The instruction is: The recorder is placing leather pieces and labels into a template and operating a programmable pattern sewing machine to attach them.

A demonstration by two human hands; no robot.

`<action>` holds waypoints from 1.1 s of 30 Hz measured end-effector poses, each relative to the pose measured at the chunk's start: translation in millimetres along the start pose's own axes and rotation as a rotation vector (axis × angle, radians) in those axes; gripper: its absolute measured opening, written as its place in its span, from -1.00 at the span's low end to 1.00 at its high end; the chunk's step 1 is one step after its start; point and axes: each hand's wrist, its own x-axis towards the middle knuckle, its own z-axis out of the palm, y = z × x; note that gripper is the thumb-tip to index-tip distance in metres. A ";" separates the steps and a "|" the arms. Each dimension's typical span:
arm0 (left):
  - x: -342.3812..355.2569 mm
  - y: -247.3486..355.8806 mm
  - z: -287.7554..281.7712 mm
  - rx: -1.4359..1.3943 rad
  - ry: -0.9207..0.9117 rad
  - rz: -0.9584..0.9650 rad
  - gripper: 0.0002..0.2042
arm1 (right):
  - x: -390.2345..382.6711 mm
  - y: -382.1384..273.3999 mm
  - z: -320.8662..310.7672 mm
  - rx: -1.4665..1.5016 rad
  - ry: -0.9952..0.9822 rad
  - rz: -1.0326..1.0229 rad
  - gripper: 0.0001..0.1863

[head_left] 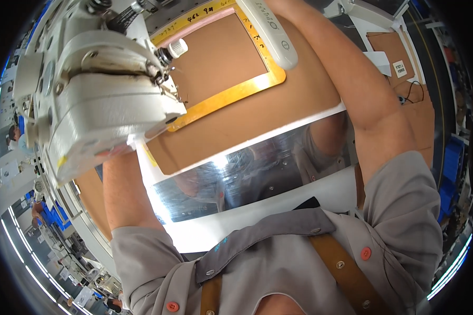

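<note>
A white industrial sewing machine head (110, 105) fills the upper left, with its needle area over a brown sheet (289, 115). On this sheet lies a yellow rectangular frame (231, 96) with dark markings and a pink strip along its far inner edge. More brown material shows inside the frame. My left forearm (125, 189) passes under the machine head, which hides the hand. My right forearm (347, 63) runs along the sheet's right side to the top edge, beside a white control bar (281, 47) with buttons. My right hand is cut off there.
A shiny metal plate (236, 181) lies between the sheet and my body. Brown pieces (391, 52) with a white label sit at the right. Blue bins (452, 163) stand farther right. Other workstations and a person (16, 134) are at the far left.
</note>
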 end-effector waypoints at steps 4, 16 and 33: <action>87.9 -19.6 20.0 0.261 0.054 0.091 -0.79 | 61.8 -22.5 19.9 0.042 0.018 -0.021 -0.64; -90.6 112.8 -11.6 0.858 0.146 0.462 -0.73 | -100.1 1.2 -63.4 0.052 0.106 -0.229 -0.59; -154.0 228.1 10.7 0.536 -0.208 0.184 -0.34 | -251.8 -10.3 -67.0 -0.285 -0.108 -0.225 -0.32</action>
